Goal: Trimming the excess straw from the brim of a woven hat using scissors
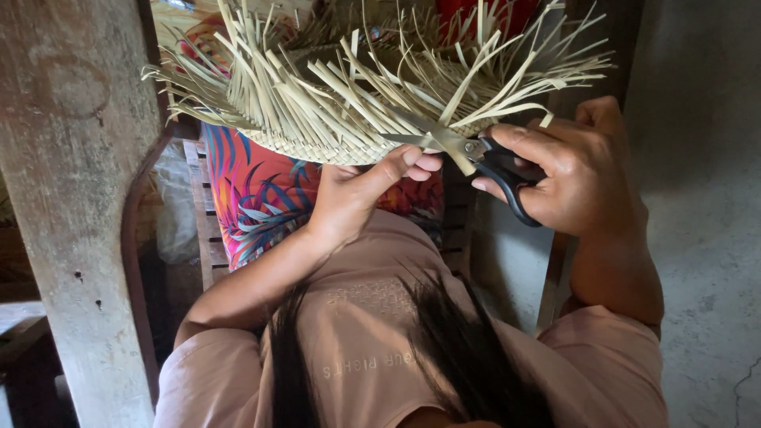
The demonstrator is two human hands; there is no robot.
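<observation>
A woven straw piece (317, 143) with a tight braided rim and several loose strip ends (412, 71) sticking out is held up in front of me. My left hand (357, 190) grips its lower rim from below, fingers curled at the edge. My right hand (579, 166) holds black-handled scissors (476, 154), its fingers through the loops. The metal blades point left along the rim, lying among the loose strips just above my left fingertips.
A rough wooden post (71, 198) stands at the left. A wooden slatted chair (202, 230) sits below the weaving. My lap shows bright patterned cloth (261, 198). A grey concrete floor (705, 238) lies to the right.
</observation>
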